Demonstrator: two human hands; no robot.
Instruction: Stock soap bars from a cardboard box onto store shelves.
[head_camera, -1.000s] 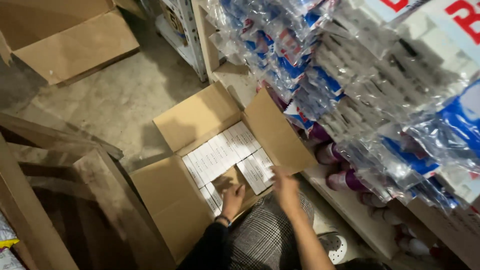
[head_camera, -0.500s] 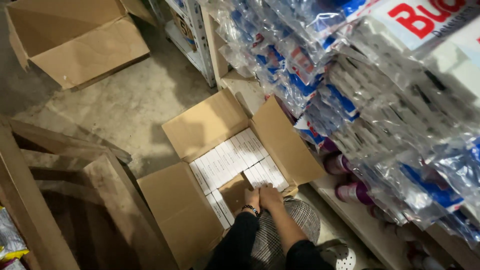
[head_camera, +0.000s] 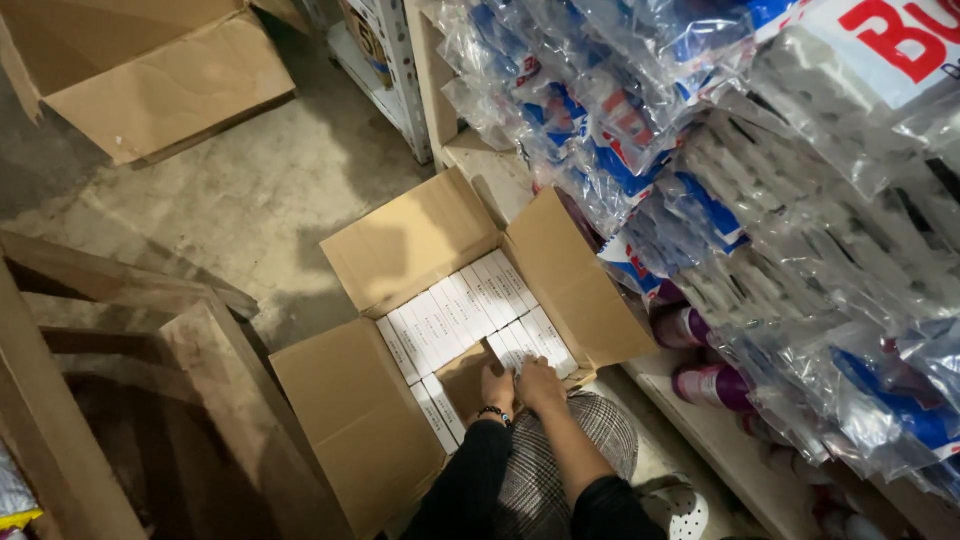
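Both left hand (head_camera: 497, 385) and right hand (head_camera: 540, 384) grip flat white cartons (head_camera: 520, 345) at open brown cardboard box's (head_camera: 400, 250) 5 o'clock corner; tight packing risks crushing.

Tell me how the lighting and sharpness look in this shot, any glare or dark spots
Head view: glare glints off the plastic-wrapped packs on the shelves; the white cartons in the open cardboard box look bright and fairly sharp; the lower left corner lies in deep shadow; both hands, left hand and right hand, are slightly soft.

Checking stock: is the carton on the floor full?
Not quite. The carton holds rows of white boxes, but bare cardboard shows near both hands.
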